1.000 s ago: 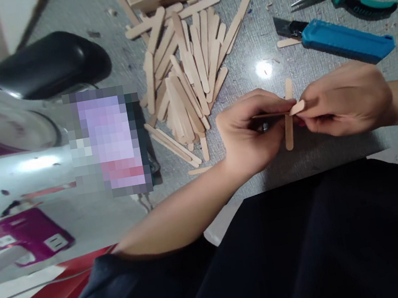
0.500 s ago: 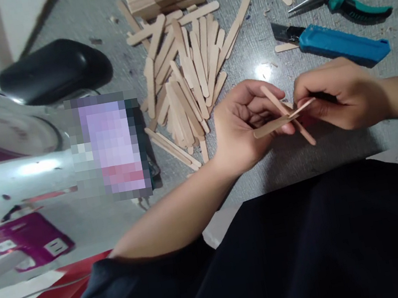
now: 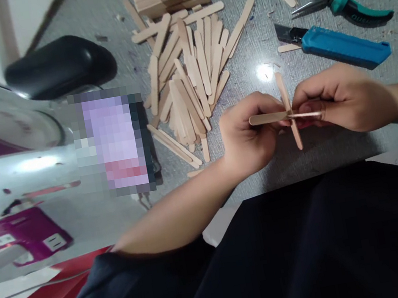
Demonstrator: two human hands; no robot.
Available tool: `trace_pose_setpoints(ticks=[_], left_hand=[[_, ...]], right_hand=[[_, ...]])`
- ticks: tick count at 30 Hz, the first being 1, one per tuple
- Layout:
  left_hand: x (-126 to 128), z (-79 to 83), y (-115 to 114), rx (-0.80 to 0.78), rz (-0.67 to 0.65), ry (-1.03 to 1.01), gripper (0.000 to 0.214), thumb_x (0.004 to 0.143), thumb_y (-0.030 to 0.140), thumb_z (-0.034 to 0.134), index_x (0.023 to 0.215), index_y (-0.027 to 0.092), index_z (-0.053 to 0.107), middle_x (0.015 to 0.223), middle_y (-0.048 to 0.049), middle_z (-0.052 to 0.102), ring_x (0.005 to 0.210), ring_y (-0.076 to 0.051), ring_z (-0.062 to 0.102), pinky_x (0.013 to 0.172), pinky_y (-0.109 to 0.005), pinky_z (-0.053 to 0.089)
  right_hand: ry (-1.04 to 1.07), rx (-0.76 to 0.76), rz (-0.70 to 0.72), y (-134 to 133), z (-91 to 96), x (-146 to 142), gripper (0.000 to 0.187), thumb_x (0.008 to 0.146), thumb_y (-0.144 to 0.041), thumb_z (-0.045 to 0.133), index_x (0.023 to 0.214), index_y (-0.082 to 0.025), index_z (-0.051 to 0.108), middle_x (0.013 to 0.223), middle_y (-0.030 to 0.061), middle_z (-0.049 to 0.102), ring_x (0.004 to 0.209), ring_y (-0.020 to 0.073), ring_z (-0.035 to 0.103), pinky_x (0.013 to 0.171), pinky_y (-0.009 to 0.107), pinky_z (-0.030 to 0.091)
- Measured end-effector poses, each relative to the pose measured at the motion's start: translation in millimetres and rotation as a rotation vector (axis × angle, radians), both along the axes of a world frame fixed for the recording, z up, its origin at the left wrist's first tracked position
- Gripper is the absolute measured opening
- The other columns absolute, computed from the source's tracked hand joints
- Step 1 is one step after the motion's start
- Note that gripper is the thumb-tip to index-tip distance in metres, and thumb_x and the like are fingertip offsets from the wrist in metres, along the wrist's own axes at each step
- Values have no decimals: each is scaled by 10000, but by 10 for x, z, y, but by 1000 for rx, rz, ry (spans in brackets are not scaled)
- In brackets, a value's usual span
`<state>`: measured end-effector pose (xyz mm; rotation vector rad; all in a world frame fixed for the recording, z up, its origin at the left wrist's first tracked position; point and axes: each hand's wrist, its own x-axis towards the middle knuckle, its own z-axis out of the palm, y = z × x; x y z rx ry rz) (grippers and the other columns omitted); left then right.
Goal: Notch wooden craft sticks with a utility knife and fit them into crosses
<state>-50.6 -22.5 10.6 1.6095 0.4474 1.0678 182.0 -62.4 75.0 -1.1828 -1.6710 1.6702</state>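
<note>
Left hand [image 3: 248, 133] and right hand [image 3: 351, 99] are pinching the crossed sticks [image 3: 267, 118] near their junction, on the near side of the blue cutter [image 3: 345, 45]. Uneven finger pressure would be risking skew or cracking; a rightward slip could be knocking the cutter.

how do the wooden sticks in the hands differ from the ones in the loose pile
The crossed pale wooden sticks are held between the left hand and right hand, while the loose pile of pale wooden sticks lies on the grey table. The crossed sticks meet in one cross; the pile overlaps at many angles. The crossed sticks are few, the pile many. Both have flat sticks with rounded ends.
</note>
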Motion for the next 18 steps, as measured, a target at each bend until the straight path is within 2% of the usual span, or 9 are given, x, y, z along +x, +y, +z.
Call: trace_pose_setpoints(ticks=[3, 5, 8, 9, 10, 13, 14, 15, 18], left_hand=[[53, -28, -20, 17, 7, -45, 312, 1089, 387, 863, 871, 224, 711, 810, 13, 810, 681, -114, 790, 596, -222, 604], [85, -48, -20, 34, 20, -76, 326, 1117, 397, 827, 867, 230, 702, 786, 20, 804, 671, -107, 788, 581, -216, 592], [106, -60, -16, 95, 20, -153, 282, 1075, 355, 882, 909, 233, 689, 800, 22, 820, 676, -108, 802, 561, -193, 598], [104, -56, -18, 110, 14, -163, 277, 1063, 349, 894, 925, 235, 684, 810, 21, 824, 684, -113, 808, 564, -193, 609], [100, -50, -20, 114, 5, -157, 271, 1062, 345, 893, 936, 237, 678, 815, 20, 824, 696, -121, 816, 573, -199, 623], [88, -20, -28, 87, -20, -124, 242, 1101, 326, 827, 943, 243, 664, 786, 20, 803, 719, -146, 827, 606, -238, 662], [88, -13, -28, 76, -22, -121, 236, 1116, 319, 801, 942, 243, 661, 778, 18, 799, 721, -150, 828, 613, -244, 667], [92, -9, -26, 72, -19, -128, 231, 1121, 308, 789, 941, 242, 661, 771, 17, 796, 711, -147, 823, 612, -241, 667], [111, -15, -23, 80, -16, -172, 232, 1089, 291, 837, 933, 248, 671, 773, 22, 797, 657, -122, 796, 565, -207, 624]], right_hand=[[10, 30, 59, -37, 31, -19, 218, 1165, -233, 594, 1007, -216, 744, 692, -44, 662, 560, 119, 570, 562, 265, 471], [-56, 199, 48, -71, 18, -10, 206, 1158, -248, 609, 1012, -223, 753, 725, -30, 699, 583, 128, 603, 578, 275, 469], [-161, 480, -1, -99, -3, 12, 204, 1140, -300, 648, 990, -235, 769, 812, 8, 768, 678, 161, 676, 644, 300, 501], [-163, 483, 7, -96, 1, 15, 209, 1146, -310, 650, 994, -233, 771, 809, 10, 767, 681, 161, 678, 644, 298, 502], [-146, 420, 38, -86, 10, 16, 218, 1160, -308, 639, 1005, -226, 770, 787, 4, 753, 664, 152, 668, 630, 288, 497], [-10, 119, 154, -45, 51, 9, 296, 1220, -287, 553, 1024, -192, 752, 669, -42, 643, 552, 102, 570, 557, 242, 450], [14, 81, 173, -35, 62, 7, 315, 1229, -290, 535, 1025, -187, 752, 659, -46, 626, 542, 96, 551, 550, 237, 442], [8, 102, 165, -30, 70, 6, 317, 1226, -301, 541, 1021, -188, 755, 671, -40, 631, 553, 100, 553, 557, 240, 442], [-106, 306, 69, -34, 80, 1, 249, 1165, -335, 650, 977, -215, 761, 773, 7, 710, 654, 139, 613, 607, 270, 467]])
